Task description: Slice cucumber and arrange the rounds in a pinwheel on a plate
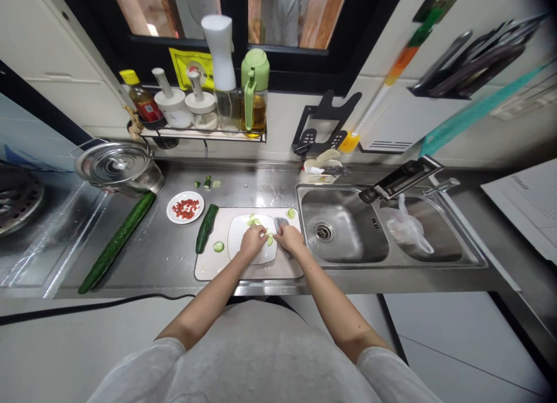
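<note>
A white square plate (pixel 234 240) rests on the pale cutting board (pixel 206 269). Over it, my left hand (pixel 252 242) pinches a thin cucumber slice between its fingertips. From the right, my right hand (pixel 290 239) reaches in with fingers closed at the pale green cucumber slices (pixel 270 239). A few more slices lie at the plate's far edge. Under my right hand lies a flat grey blade (pixel 282 222), its handle hidden. Left of the plate are a piece of cucumber (pixel 206 229) and a cut slice (pixel 219 246); another slice (pixel 291 213) sits at the board's far right corner.
A long whole cucumber (pixel 117 243), a white dish of chopped red pieces (pixel 185 207) and a steel pot (pixel 117 165) stand left. A double sink (pixel 343 226) with a black faucet (pixel 398 180) adjoins the board's right side. Above hangs a condiment shelf (pixel 204 134).
</note>
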`<state>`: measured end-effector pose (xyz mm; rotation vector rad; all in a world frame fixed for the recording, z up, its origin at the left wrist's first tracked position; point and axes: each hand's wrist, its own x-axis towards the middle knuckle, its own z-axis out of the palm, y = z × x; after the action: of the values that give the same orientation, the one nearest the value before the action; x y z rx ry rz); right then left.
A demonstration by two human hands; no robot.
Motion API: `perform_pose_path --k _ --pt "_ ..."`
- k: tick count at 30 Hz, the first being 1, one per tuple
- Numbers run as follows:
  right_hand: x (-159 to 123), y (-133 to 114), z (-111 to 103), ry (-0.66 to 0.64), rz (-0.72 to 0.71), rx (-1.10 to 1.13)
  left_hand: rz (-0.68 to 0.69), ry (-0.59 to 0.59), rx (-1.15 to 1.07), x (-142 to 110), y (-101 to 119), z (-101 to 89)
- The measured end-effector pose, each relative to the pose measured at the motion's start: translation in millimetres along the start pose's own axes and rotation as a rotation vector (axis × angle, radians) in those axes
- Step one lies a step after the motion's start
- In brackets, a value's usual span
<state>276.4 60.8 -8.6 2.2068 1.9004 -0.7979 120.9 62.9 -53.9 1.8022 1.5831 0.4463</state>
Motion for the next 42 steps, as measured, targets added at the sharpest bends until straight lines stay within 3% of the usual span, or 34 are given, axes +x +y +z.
perform_pose_path --k 14,21,25,31,36,42 --pt "3.3 -3.7 0.7 0.015 0.004 -0.049 -0.016 -0.016 0.012 3.6 0.9 3.6" --pt "-1.5 6.8 0.8 0.097 -0.022 0.094 -0.024 0.064 -0.133 -1.0 -1.2 -6.8" --pt "-14.0 24.6 8.2 0.171 -0.018 0.218 -0.039 0.190 -0.250 -21.4 -20.7 -28.2" --pt "-39.4 56.3 27.3 0.259 -0.030 0.365 -0.140 0.319 -0.237 -68.5 -74.2 -62.4" --pt "-51.3 65.3 30.4 0.307 -0.057 0.427 -0.184 0.337 -0.029 -90.2 -104.2 -85.6" --pt "-55.5 48.9 26.5 0.307 -0.089 0.395 -0.213 0.249 0.179 -87.0 -106.2 -92.1"
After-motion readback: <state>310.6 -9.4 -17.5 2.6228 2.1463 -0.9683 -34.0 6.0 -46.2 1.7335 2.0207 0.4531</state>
